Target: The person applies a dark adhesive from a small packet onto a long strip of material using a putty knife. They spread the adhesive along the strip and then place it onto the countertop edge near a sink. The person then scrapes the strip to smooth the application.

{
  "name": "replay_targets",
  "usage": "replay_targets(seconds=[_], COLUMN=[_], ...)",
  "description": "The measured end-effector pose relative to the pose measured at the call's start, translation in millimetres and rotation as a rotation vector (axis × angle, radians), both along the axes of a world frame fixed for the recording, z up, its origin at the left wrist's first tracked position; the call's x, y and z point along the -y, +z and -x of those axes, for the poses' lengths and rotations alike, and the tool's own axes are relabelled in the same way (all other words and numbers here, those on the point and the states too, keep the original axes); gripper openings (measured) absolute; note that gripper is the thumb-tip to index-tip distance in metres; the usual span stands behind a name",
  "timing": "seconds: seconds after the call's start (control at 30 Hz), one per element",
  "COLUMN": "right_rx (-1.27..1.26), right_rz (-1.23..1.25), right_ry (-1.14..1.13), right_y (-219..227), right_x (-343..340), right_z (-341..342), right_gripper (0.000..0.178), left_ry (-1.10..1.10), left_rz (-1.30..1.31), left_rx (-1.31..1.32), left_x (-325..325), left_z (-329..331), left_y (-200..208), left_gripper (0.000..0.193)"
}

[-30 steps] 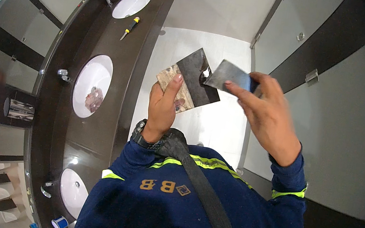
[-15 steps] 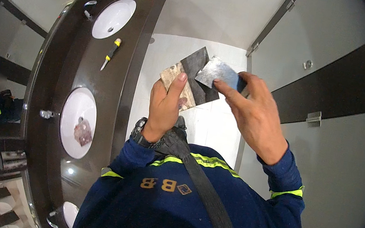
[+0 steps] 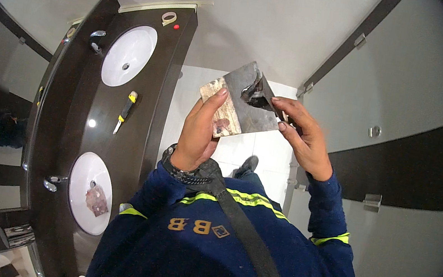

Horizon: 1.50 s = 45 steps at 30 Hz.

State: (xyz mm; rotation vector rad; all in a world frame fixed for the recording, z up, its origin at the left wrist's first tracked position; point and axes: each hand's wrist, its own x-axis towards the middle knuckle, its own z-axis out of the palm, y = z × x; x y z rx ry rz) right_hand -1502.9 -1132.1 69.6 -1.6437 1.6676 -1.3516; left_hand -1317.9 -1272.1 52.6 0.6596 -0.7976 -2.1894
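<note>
My left hand point(image 3: 200, 127) grips a flat grey plate point(image 3: 260, 122) by the stained, beige, wood-like strip point(image 3: 226, 113) along its edge, the thumb lying on top. A dark glossy patch point(image 3: 256, 93) shows on the grey face. With my right hand point(image 3: 306, 139) I pinch a thin metal plate point(image 3: 269, 93), turned nearly edge-on above the grey face. Whether its edge touches that face I cannot tell. Both plates are held up in front of me, above the floor.
To my left runs a dark counter point(image 3: 149, 111) with white basins. A yellow-and-black utility knife point(image 3: 125, 112) lies between two basins; a stained flat piece point(image 3: 97, 201) rests in the nearer one. A tape roll point(image 3: 168, 18) and small red object point(image 3: 176, 27) sit at the far end. Stall doors point(image 3: 403, 96) stand right.
My right hand has tilted the thin metal plate from face-up to nearly edge-on. The glossy patch on the grey plate has come into sight. The view has shifted, so the basins appear lower.
</note>
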Motion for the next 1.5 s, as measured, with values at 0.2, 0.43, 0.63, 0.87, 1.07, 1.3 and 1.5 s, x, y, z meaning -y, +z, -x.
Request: replay_targets(seconds=[0.2,0.43,0.63,0.87,1.07,1.3,1.5], right_rx=[-0.185,0.528,0.662,0.724,0.722,-0.006,-0.106], right_rz=[-0.030,-0.130,-0.194,-0.095,0.032,0.382,0.226], right_ry=[-0.111,-0.096,0.010,0.050,0.081,0.028,0.385], right_y=[-26.2,6.2,3.4,26.2,27.9,-3.8,-0.4], right_x=[59.5,92.2,134.4,159.4,174.7,175.9,174.0], right_z=[88.9,169.1,203.6,223.0,246.9,268.0,280.2], right_gripper=[0.036,0.020,0.024,0.024,0.025,0.040,0.050], left_ry=[0.074,0.242,0.280,0.382,0.193,0.323,0.256], left_rz=[0.130,0.592,0.843,1.210,1.617,0.588,0.722], left_rx=[0.075,0.384,0.414,0.605,0.709,0.407,0.353], left_x=[41.6,76.6,91.1,102.7,99.4,105.0,105.2], left_z=[56.4,138.9,193.9,218.6,221.1,224.3,230.4], left_y=[-3.2,13.4,27.6,34.3,24.7,2.9,-7.4], left_gripper=[0.036,0.038,0.031,0.027,0.032,0.036,0.039])
